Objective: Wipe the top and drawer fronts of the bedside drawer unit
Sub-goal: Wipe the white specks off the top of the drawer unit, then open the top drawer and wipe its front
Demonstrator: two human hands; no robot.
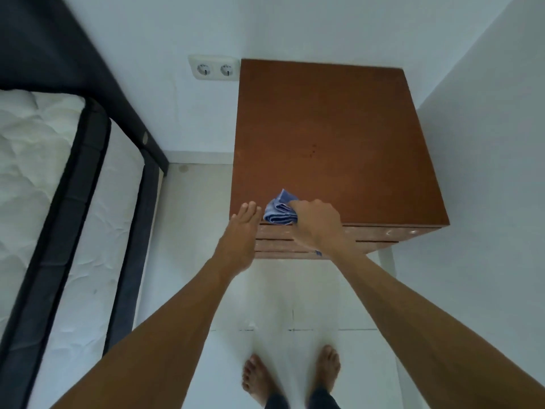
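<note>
The bedside drawer unit (333, 137) is brown with a flat bare top, seen from above against a white wall. Its drawer fronts (380, 237) show as narrow strips below the front edge. My right hand (317, 224) is shut on a crumpled blue cloth (278, 209), pressed on the top at the front left corner. A bit of the cloth hangs below my wrist. My left hand (243, 228) is flat with fingers together, held against the unit's left front corner, holding nothing.
A bed with a white mattress (44, 178) and dark frame (85, 202) runs along the left. A double wall socket (213, 69) sits just left of the unit. White wall closes the right side. My bare feet (290, 376) stand on the white tiled floor.
</note>
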